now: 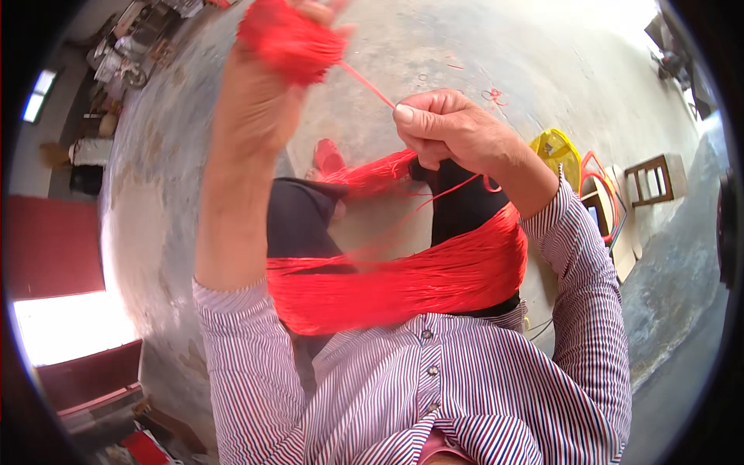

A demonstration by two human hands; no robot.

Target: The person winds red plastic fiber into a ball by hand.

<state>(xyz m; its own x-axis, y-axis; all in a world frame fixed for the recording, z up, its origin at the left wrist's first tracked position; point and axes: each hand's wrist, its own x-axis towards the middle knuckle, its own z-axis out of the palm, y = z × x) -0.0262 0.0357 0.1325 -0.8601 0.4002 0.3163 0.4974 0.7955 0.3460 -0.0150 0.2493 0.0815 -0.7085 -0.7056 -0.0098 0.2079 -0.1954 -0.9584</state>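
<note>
My left hand (265,91) is raised at the upper left, blurred by motion, with a thick wound bundle of red cord (291,43) in its grip. From that bundle a strand (366,83) runs taut to my right hand (457,128), which pinches it between thumb and forefinger. A large loose skein of red cord (395,291) is looped around my knees, over dark trousers (298,217). A thin length of the cord hangs from below my right hand toward the skein. Some of my left fingers are hidden behind the bundle or smeared.
On the right stand a yellow plastic bag (556,151), a small wooden stool (657,180) and an orange-red looped frame or tube. Red cord scraps (494,97) lie on the concrete floor (387,39). Clutter lines the far left, near a dark red door panel (54,248).
</note>
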